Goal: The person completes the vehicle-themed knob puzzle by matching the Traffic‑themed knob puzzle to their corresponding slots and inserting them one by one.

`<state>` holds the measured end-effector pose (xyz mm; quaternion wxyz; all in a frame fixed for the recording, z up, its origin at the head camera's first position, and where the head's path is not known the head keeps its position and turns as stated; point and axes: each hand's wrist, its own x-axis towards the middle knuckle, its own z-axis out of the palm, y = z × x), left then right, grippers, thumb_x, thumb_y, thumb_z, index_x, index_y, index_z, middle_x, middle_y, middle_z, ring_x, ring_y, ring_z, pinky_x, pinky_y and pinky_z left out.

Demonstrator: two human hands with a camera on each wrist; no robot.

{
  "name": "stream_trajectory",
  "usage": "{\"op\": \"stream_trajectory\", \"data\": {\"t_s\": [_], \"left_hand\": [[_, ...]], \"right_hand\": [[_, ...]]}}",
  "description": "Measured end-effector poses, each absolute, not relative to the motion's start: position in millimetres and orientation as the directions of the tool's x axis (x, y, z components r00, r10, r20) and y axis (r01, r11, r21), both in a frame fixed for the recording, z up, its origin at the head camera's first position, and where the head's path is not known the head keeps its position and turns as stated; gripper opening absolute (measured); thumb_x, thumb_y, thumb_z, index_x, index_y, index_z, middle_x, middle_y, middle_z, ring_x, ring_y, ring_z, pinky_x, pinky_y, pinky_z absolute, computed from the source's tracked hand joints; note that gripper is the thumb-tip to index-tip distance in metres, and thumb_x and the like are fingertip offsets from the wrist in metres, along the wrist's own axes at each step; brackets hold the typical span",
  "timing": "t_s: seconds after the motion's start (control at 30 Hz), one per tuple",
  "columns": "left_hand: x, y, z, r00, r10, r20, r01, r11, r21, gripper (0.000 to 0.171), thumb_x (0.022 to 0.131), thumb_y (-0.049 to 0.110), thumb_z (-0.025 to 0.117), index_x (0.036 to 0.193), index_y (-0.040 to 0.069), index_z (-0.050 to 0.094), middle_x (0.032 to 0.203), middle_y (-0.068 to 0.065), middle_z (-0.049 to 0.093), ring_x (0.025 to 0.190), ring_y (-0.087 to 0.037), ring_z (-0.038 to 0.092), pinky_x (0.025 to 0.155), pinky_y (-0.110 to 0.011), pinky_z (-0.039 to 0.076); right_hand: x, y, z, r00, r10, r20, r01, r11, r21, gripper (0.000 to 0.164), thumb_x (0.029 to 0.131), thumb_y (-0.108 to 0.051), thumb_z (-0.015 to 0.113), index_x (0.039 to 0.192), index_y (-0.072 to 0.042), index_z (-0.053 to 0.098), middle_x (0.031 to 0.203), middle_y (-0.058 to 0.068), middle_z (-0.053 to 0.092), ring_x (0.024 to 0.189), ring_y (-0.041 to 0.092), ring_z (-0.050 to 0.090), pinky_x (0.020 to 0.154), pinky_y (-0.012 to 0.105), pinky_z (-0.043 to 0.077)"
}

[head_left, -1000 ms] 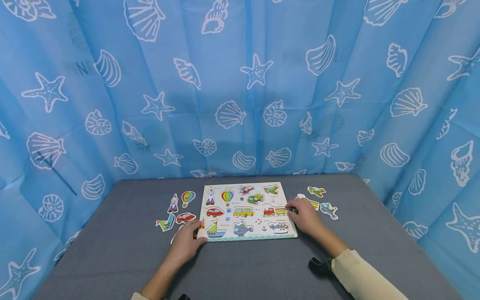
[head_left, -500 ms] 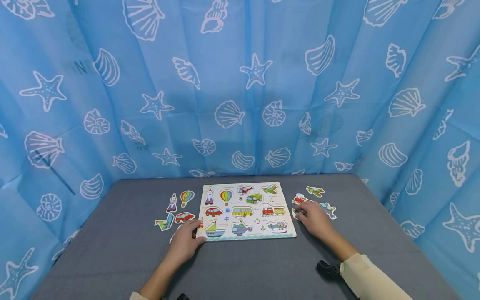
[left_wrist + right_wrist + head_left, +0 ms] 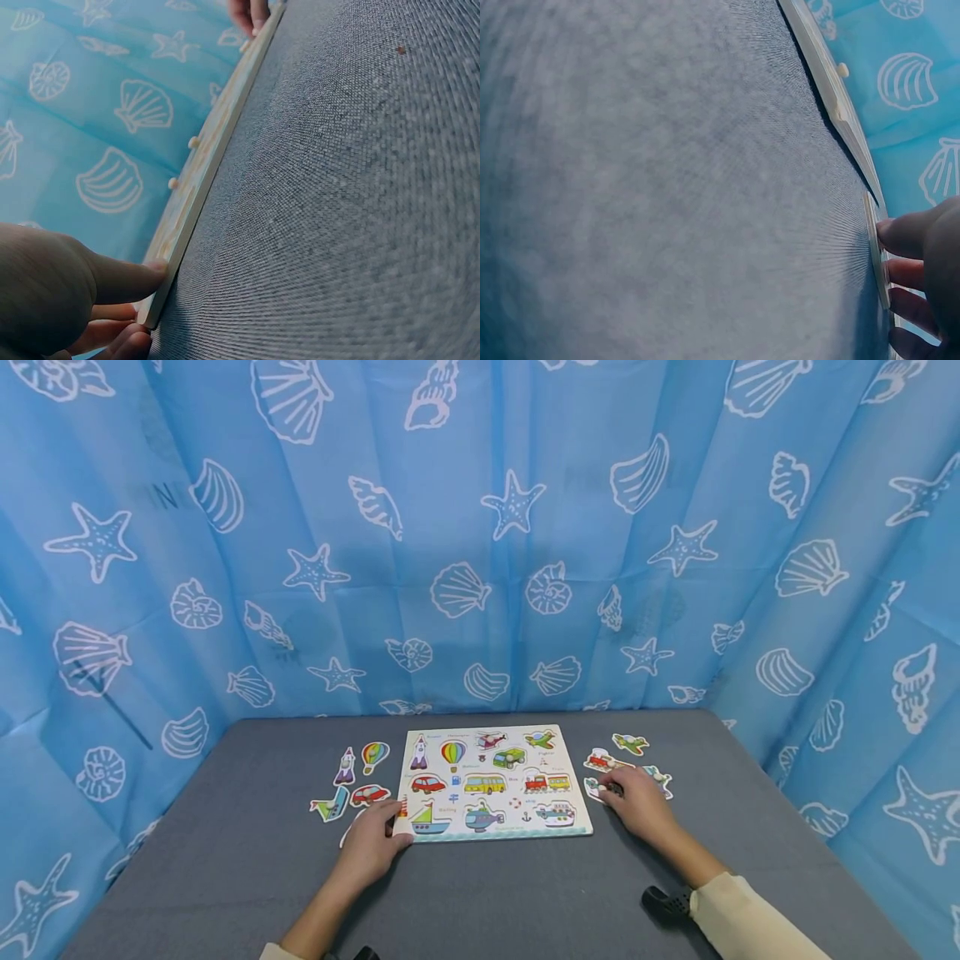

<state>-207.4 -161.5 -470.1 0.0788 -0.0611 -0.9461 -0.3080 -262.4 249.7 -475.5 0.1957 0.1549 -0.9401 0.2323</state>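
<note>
A pale puzzle board (image 3: 504, 793) with coloured vehicle pictures lies flat on the table. My left hand (image 3: 369, 843) grips its near left corner; in the left wrist view the thumb (image 3: 131, 280) lies on top of the board's edge, with fingers curled at the side. Past the right edge, my right hand (image 3: 636, 800) pinches a small white-edged puzzle piece (image 3: 592, 788), whose picture is mostly covered by the fingers. In the right wrist view this piece (image 3: 875, 244) shows edge-on at the thumb, close to the board. A train piece (image 3: 599, 761) lies just beyond that hand.
A green plane piece (image 3: 630, 743) and a partly hidden blue piece (image 3: 658, 777) lie at the right. On the left are rocket (image 3: 345, 768), balloon (image 3: 374, 756), red car (image 3: 370, 794) and sailboat (image 3: 331, 806) pieces. A blue shell-patterned curtain (image 3: 480, 543) hangs behind the grey table (image 3: 510, 902).
My right hand has moved right, from the board's right edge to the puzzle piece beside it, uncovering the train picture and the train piece. My left hand stays at the board's corner.
</note>
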Motion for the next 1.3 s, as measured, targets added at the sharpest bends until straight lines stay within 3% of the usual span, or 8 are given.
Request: {"op": "stream_trajectory", "data": {"t_s": [0.67, 1.0, 1.3], "left_hand": [[-208.0, -162.5, -471.2, -0.981, 0.061, 0.182, 0.156, 0.808, 0.569, 0.05, 0.077, 0.011, 0.081, 0.121, -0.004, 0.064, 0.121, -0.018, 0.061, 0.081, -0.018, 0.053, 0.069, -0.035, 0.042], [-208.3, -161.2, -469.6, -0.983, 0.056, 0.177, 0.149, 0.81, 0.567, 0.05, 0.078, 0.011, 0.081, 0.122, -0.004, 0.064, 0.121, -0.017, 0.061, 0.087, -0.02, 0.054, 0.073, -0.038, 0.043], [-209.2, -161.8, -470.0, -0.984, 0.062, 0.167, 0.146, 0.814, 0.562, 0.05, 0.077, 0.011, 0.081, 0.122, -0.004, 0.064, 0.122, -0.018, 0.061, 0.088, -0.021, 0.055, 0.075, -0.039, 0.044]], "right_hand": [[-255.0, 247.7, -468.9, -0.914, -0.179, 0.363, -0.328, 0.853, -0.406, 0.008, 0.081, -0.006, 0.075, 0.088, -0.009, 0.07, 0.091, 0.006, 0.067, 0.088, 0.031, 0.058, 0.08, 0.05, 0.041], [-245.4, 236.3, -465.9, -0.897, -0.235, 0.374, -0.397, 0.798, -0.452, 0.01, 0.081, -0.003, 0.075, 0.088, -0.009, 0.07, 0.089, 0.002, 0.065, 0.091, 0.029, 0.059, 0.083, 0.05, 0.042], [-241.0, 222.9, -469.2, -0.866, -0.294, 0.404, -0.462, 0.778, -0.425, 0.012, 0.08, -0.003, 0.076, 0.087, -0.01, 0.069, 0.094, 0.004, 0.067, 0.096, 0.03, 0.06, 0.086, 0.05, 0.043]]}}
